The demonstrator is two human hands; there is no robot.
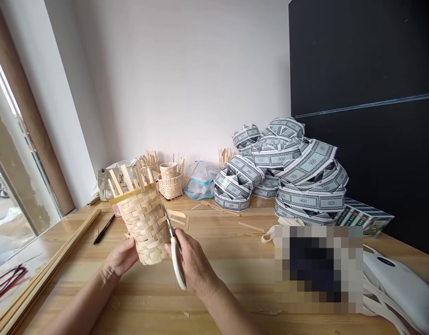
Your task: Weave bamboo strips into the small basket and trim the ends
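Note:
A small woven bamboo basket (144, 222) with loose strip ends sticking up from its rim is held tilted over the wooden table (235, 260). My left hand (119, 257) cups its base from the left, fingers closed on it. My right hand (193, 265) grips white-handled scissors (173, 242), whose blades point up along the basket's right side near the rim.
A black pen (104, 230) lies left of the basket. Finished small baskets (170, 181) and bamboo strips stand at the back. A pile of patterned folded boxes (287, 172) fills the back right. Long bamboo slats (50, 270) lie along the left edge. A white device (399, 284) sits at right.

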